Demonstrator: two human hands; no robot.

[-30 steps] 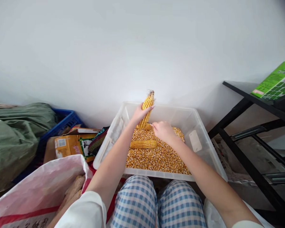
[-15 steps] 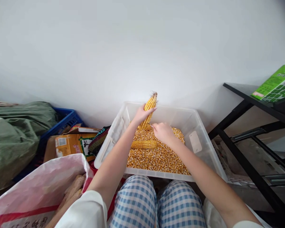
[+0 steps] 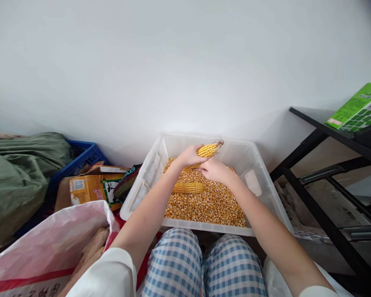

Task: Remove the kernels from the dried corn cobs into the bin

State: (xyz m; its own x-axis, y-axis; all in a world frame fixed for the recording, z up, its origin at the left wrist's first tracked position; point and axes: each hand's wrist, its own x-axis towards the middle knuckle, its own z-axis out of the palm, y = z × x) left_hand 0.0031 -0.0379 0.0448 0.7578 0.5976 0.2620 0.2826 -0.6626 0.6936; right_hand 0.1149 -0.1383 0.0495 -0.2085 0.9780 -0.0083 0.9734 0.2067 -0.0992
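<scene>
My left hand [image 3: 190,156] is wrapped round a yellow corn cob [image 3: 209,150], whose silky tip points right and slightly up. Close below that cob, my right hand [image 3: 214,170] is closed on a thin, dark, pointed tool [image 3: 196,169]; most of it is hidden in the fingers. Both hands are over a translucent plastic bin [image 3: 267,198]. Loose corn kernels [image 3: 204,210] cover its bottom. A second corn cob [image 3: 188,188], with its kernels on, lies across them in front of my hands.
On the left stand a white and red sack [image 3: 49,235] with cobs inside, an orange carton [image 3: 89,189] and a blue crate [image 3: 86,154]. A black metal frame [image 3: 315,198] rises at right, with a green box [image 3: 355,107] on top. The white wall [image 3: 185,74] is behind the bin.
The held cob has swung from nearly upright to lying toward the right, and my left hand has lowered with it. My right hand stays close beside it, slightly lower.
</scene>
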